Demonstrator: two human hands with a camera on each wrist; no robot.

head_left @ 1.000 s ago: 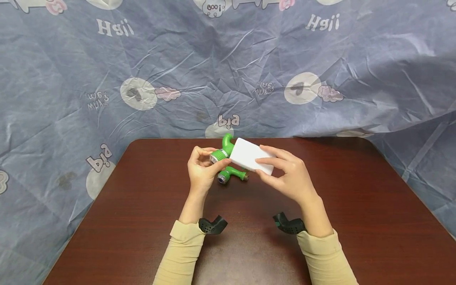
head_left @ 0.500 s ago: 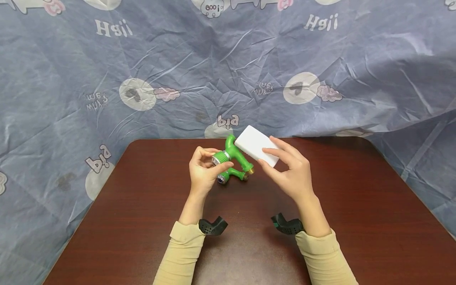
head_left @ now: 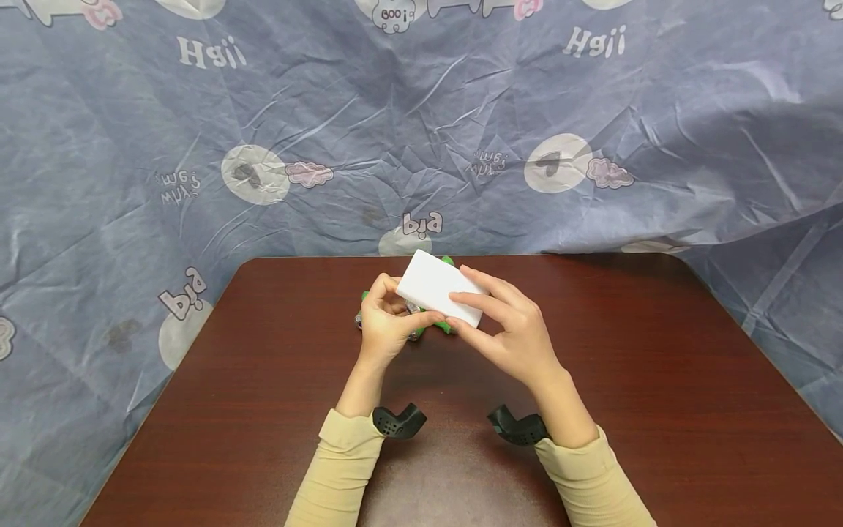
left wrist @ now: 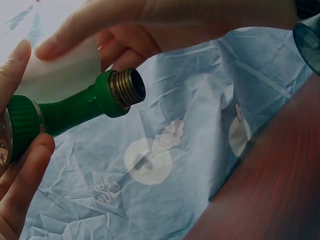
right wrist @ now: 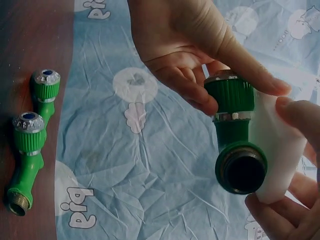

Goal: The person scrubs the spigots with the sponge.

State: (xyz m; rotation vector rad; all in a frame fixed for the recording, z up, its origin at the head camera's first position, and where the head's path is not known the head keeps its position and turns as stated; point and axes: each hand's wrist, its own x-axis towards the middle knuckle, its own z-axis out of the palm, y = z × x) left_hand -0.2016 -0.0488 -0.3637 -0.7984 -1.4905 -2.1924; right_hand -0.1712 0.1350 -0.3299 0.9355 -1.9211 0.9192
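My left hand (head_left: 382, 326) grips a green garden tap by its ribbed knob. In the left wrist view the tap (left wrist: 75, 114) shows its threaded brass end; in the right wrist view its round dark opening faces the camera. Between thumb and fingers, my right hand (head_left: 512, 333) holds a white rectangular sponge (head_left: 436, 287). The sponge lies over the tap, hiding most of it in the head view. In the right wrist view the sponge (right wrist: 277, 145) sits right alongside the tap's body (right wrist: 232, 131); how firmly they touch cannot be seen.
Two more green taps, one farther (right wrist: 47, 90) and one nearer (right wrist: 27, 150), lie on the dark red-brown table (head_left: 263, 410). In the head view they are mostly behind my left hand. A blue-grey printed cloth (head_left: 395, 146) hangs behind the table.
Half a second ago the sponge was higher and to the right, leaving the tap visible. Now it has come down left over the tap. My left hand has shifted slightly right.
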